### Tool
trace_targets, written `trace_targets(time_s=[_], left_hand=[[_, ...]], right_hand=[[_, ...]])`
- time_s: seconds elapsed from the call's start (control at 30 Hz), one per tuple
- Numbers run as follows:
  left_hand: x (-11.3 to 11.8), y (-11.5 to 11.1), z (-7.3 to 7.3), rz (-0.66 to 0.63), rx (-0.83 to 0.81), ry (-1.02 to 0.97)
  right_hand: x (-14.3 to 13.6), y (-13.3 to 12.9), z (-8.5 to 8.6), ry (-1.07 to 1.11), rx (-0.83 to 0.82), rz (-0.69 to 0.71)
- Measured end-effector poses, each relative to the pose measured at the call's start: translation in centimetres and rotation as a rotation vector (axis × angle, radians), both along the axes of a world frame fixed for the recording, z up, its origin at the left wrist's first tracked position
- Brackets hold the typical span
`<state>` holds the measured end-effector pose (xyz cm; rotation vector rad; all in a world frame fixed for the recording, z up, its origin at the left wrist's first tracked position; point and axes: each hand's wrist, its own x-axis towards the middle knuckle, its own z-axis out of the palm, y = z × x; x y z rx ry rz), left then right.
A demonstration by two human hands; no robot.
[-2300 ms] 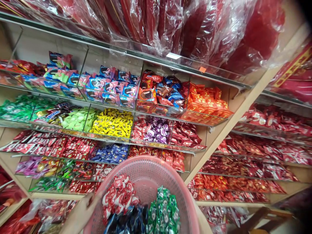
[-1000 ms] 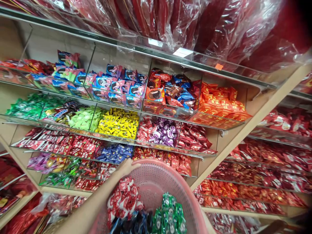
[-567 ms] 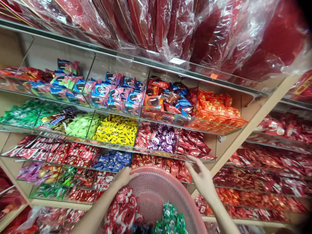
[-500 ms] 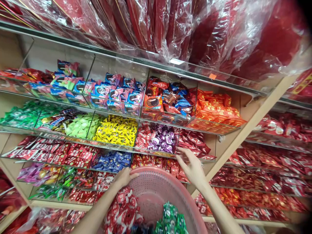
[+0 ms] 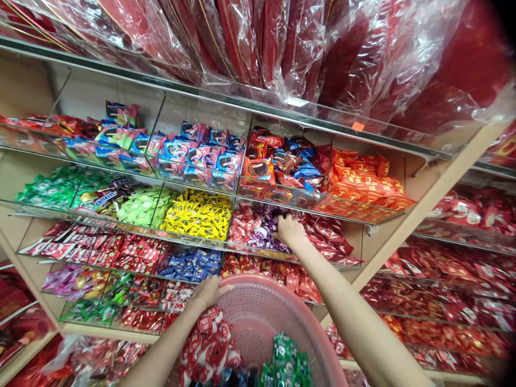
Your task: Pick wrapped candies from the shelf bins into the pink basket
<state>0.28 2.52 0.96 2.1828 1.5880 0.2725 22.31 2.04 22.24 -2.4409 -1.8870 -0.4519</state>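
Right hand (image 5: 288, 231): reaching into the shelf compartment of purple and white sweets (image 5: 262, 228); fingers curled down among the wrappers, tips buried, so whether anything is gripped cannot be told.
Left hand (image 5: 209, 293): fingers closed over the far rim of the pink basket (image 5: 262, 301).
Basket contents: red and white sweets (image 5: 209, 344) at left, green sweets (image 5: 286, 365) at right, both cut off by the bottom edge.
Neighbours: yellow sweets (image 5: 199, 215) in the compartment left of the purple ones, red packets (image 5: 326, 239) to the right.
Shelf fronts: clear panels, glare blurs the labels.
Above: red goods in plastic wrap (image 5: 282, 48), contents unclear.
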Motion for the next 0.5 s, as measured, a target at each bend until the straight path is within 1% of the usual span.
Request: trace_targets(time_s=[0.17, 0.4, 0.5], left_hand=[[0.0, -0.2, 0.2, -0.005, 0.012, -0.017], [0.1, -0.1, -0.1, 0.015, 0.043, 0.027], [0.2, 0.0, -0.2, -0.003, 0.040, 0.030]], right_hand=[[0.3, 0.1, -0.1, 0.003, -0.009, -0.003], [0.6, -1.2, -0.5, -0.015, 0.067, 0.071], [0.7, -1.6, -0.6, -0.007, 0.105, 0.083]])
